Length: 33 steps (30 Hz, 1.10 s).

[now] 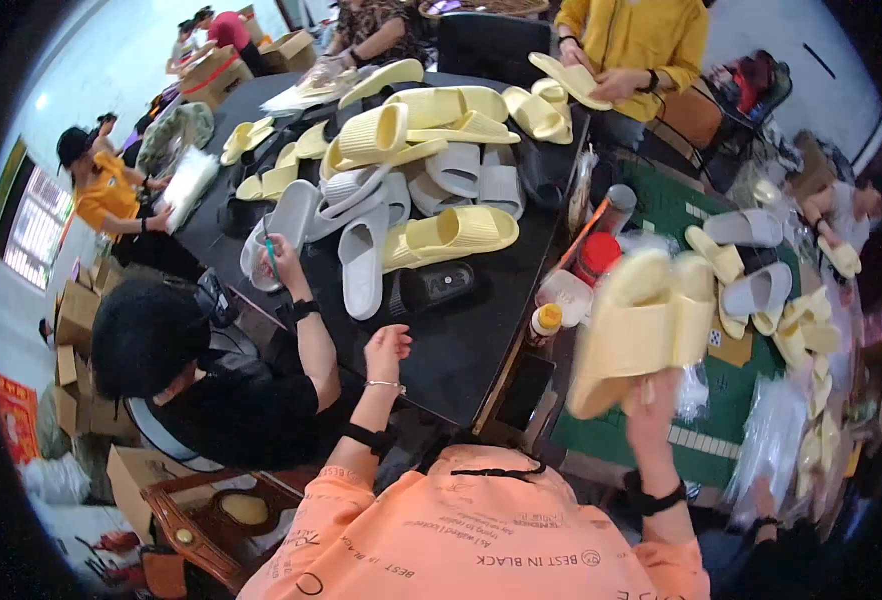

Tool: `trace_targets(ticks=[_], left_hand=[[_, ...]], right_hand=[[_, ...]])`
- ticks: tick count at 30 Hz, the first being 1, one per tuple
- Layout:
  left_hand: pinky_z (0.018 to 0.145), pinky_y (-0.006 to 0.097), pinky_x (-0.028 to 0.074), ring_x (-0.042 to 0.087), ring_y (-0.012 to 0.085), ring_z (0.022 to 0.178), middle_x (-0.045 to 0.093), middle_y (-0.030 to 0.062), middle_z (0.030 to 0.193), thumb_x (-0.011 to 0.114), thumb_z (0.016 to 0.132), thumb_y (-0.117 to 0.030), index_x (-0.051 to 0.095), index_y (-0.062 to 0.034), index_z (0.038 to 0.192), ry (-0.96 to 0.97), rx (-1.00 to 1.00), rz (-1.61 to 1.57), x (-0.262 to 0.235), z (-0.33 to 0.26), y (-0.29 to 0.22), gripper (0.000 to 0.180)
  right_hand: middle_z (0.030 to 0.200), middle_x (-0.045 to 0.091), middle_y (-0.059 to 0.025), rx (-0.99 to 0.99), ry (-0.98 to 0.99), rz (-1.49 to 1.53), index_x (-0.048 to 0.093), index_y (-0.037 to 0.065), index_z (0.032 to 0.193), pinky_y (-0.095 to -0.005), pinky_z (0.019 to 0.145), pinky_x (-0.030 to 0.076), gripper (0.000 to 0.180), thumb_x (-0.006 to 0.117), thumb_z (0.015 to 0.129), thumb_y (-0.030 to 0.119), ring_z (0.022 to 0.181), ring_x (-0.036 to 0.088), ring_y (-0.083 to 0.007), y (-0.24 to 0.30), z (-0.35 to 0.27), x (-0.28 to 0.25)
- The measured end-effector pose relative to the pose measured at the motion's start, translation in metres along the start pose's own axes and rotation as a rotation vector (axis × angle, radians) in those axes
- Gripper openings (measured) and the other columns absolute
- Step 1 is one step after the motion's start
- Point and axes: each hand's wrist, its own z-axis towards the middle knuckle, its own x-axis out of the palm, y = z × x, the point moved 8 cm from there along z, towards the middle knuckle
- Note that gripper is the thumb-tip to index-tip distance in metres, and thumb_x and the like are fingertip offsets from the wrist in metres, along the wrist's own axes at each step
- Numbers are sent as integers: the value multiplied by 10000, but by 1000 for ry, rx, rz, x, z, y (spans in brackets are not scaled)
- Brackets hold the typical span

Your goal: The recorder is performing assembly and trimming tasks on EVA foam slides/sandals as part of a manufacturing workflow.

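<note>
My right hand (653, 402) is closed on a pair of pale yellow slippers (621, 335), raised over the green table on the right and a little blurred. The two slippers are side by side, toes upward. Over the near edge of the black table, my left hand (389, 348) is curled, with nothing showing in its fingers. Beyond it lie a black slipper (437, 287), a grey slipper (363, 265) and a yellow slipper (451, 237). A heap of yellow and grey slippers (416, 130) rises behind them on the black table (441, 370).
A seated co-worker in black (241, 400) works close on my left, holding a teal-handled tool (269, 258) at a grey slipper. A red-lidded jar (598, 255) and a yellow-capped bottle (545, 322) stand between the tables. More slippers and clear bags (773, 430) cover the green table (651, 215).
</note>
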Motion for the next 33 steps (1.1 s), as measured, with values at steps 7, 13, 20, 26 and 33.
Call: trace_targets(ticks=[7, 13, 20, 26, 33], left_hand=[[499, 206, 392, 512, 90, 537, 576, 36, 623, 462, 790, -143, 609, -15, 765, 30, 155, 129, 48, -2, 2, 197], [643, 265, 430, 571, 159, 673, 603, 99, 690, 486, 748, -148, 609, -23, 807, -187, 502, 658, 35, 50, -60, 185], [785, 354, 390, 492, 278, 892, 557, 121, 865, 550, 680, -145, 573, -64, 865, -442, 628, 773, 32, 100, -124, 203], [815, 410, 377, 477, 277, 933, 482, 148, 1044, 524, 750, -410, 426, 4, 1076, 59, -63, -409, 91, 181, -146, 536], [711, 344, 451, 541, 234, 856, 526, 125, 943, 597, 725, -273, 424, -37, 1064, 191, -172, -775, 160, 231, -147, 447]], right_hand=[[1010, 505, -250, 795, 115, -484, 517, -58, 972, -380, 778, 391, 339, 529, 722, 171, 929, 482, -352, -332, -124, -77], [727, 566, -197, 795, 86, -412, 560, -39, 807, -427, 656, 412, 253, 525, 649, 155, 728, 530, -372, -406, -198, -89], [735, 527, -138, 531, -478, -275, 550, -26, 740, -320, 628, 401, 127, 502, 724, 90, 698, 505, -265, -301, -199, -89], [621, 521, -120, 715, -245, -96, 560, -29, 751, -307, 564, 391, 202, 474, 797, 148, 593, 500, -188, -226, -187, -28], [603, 547, -145, 590, -91, -151, 575, -25, 685, -335, 542, 400, 199, 506, 771, 140, 544, 517, -220, -131, -160, 1]])
